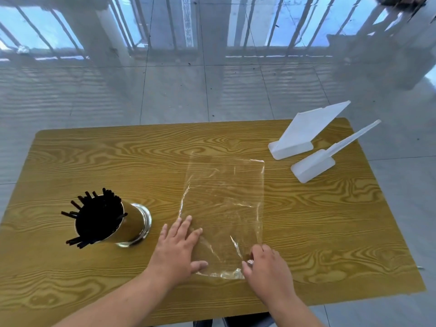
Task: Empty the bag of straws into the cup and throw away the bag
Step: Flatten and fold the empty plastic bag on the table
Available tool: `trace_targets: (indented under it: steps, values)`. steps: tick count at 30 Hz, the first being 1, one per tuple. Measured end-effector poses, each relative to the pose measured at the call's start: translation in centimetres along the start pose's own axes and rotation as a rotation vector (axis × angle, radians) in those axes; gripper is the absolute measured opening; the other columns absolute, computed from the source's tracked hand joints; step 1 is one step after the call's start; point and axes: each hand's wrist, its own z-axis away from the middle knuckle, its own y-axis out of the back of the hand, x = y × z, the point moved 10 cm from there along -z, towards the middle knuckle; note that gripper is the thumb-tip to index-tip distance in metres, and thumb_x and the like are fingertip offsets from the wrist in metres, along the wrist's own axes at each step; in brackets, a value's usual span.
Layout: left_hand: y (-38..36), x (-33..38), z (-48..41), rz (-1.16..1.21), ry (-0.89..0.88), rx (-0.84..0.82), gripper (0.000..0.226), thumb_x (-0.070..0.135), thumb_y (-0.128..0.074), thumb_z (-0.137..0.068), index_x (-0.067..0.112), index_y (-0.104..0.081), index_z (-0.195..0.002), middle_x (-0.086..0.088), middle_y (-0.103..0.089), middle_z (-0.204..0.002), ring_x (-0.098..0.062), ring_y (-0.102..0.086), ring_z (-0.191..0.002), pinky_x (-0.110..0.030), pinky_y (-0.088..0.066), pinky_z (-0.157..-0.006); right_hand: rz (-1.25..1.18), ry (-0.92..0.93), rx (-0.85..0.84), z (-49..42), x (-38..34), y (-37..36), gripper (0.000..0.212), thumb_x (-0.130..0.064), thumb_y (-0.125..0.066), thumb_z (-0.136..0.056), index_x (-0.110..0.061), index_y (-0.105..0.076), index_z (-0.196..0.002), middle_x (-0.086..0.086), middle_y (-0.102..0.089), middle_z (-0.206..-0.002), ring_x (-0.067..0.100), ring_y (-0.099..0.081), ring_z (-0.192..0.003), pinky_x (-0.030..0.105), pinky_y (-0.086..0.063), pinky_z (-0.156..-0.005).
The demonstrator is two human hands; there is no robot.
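Empty clear bag point(224, 204) flat on the table point(330, 220), right of the cup point(134, 223) full of straws point(99, 215). Left hand point(177, 251) spread wide, pressing the near-left edge; right hand point(266, 265) curled, pinching the near-right corner. Feather-light, floppy, slick film, probably best scrunched from that corner.

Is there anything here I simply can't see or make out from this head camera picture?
Head view:
- Right hand: fingertips curl under it, so whether they pinch the clear bag is unclear.
- Cup: inside hidden by black straws.
- Narrower white sign holder: panel seen edge-on, face hidden.
- Dark object, top right corner: cut by the frame edge, blurred.
- Any bin: not in view.
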Motion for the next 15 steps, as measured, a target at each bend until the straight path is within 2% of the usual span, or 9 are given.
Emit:
trace_targets:
  steps: [4,6,9,11,12,13,15]
  values:
    - [-0.4,-1.9,0.2,0.040,0.059,-0.004,0.106,0.088,-0.039,-0.087,0.034,0.001,-0.169,-0.003,0.022,-0.176,-0.025,0.016,-0.163,-0.050,0.007,-0.130,-0.046,-0.016,-0.002,0.0,0.6,-0.4,0.017,-0.048,-0.059,-0.102,-0.032,-0.053,-0.104,-0.015,-0.052,-0.098,0.006,-0.052,-0.091,0.024,-0.051,-0.083]
    - [-0.4,-2.0,0.3,0.031,0.052,-0.010,0.105,0.088,-0.039,-0.088,0.034,0.002,-0.169,-0.001,0.021,-0.176,-0.024,0.016,-0.163,-0.050,0.007,-0.130,-0.014,-0.002,0.022,0.0,0.8,-0.4,0.020,-0.050,-0.058,-0.102,-0.033,-0.052,-0.111,-0.014,-0.050,-0.104,0.007,-0.050,-0.096,0.025,-0.050,-0.087]
    - [0.0,-2.1,0.7,0.027,0.051,-0.014,0.103,0.083,-0.043,-0.091,0.033,0.002,-0.169,-0.001,0.019,-0.177,-0.025,0.014,-0.163,-0.050,0.007,-0.130,0.078,0.050,0.068,0.2,0.4,-0.2,0.034,-0.049,-0.061,-0.100,-0.032,-0.052,-0.128,-0.010,-0.050,-0.117,0.011,-0.050,-0.108,0.027,-0.047,-0.098]
    - [0.4,-2.0,1.1,0.031,0.049,-0.013,0.103,0.082,-0.045,-0.092,0.033,0.002,-0.169,-0.001,0.018,-0.177,-0.025,0.012,-0.164,-0.050,0.005,-0.131,0.104,0.109,0.119,0.4,-0.5,-0.1,0.054,-0.046,-0.071,-0.096,-0.027,-0.054,-0.143,0.000,-0.057,-0.136,0.023,-0.057,-0.125,0.038,-0.050,-0.108]
    - [0.7,-1.9,1.3,0.033,0.044,-0.011,0.102,0.081,-0.044,-0.092,0.033,0.003,-0.169,-0.001,0.019,-0.177,-0.025,0.012,-0.164,-0.049,0.005,-0.131,0.122,0.129,0.110,0.5,-0.9,-0.4,0.065,-0.046,-0.072,-0.096,-0.025,-0.050,-0.154,0.008,-0.054,-0.150,0.031,-0.053,-0.139,0.044,-0.046,-0.116]
    - [1.1,-1.8,1.5,0.035,0.038,-0.009,0.102,0.081,-0.044,-0.093,0.033,0.004,-0.169,-0.001,0.019,-0.176,-0.025,0.013,-0.163,-0.049,0.005,-0.131,0.134,0.137,0.064,0.4,-1.2,-0.9,0.074,-0.049,-0.066,-0.099,-0.026,-0.038,-0.164,0.010,-0.042,-0.165,0.035,-0.040,-0.153,0.048,-0.035,-0.125]
    - [1.8,-1.6,1.9,0.050,0.024,0.001,0.100,0.079,-0.044,-0.094,0.033,0.004,-0.169,0.000,0.020,-0.176,-0.024,0.013,-0.163,-0.048,0.005,-0.131,0.103,0.125,-0.037,0.2,-1.2,-2.4,0.080,-0.056,-0.053,-0.105,-0.034,-0.014,-0.171,0.005,-0.012,-0.179,0.029,-0.011,-0.166,0.047,-0.010,-0.132]
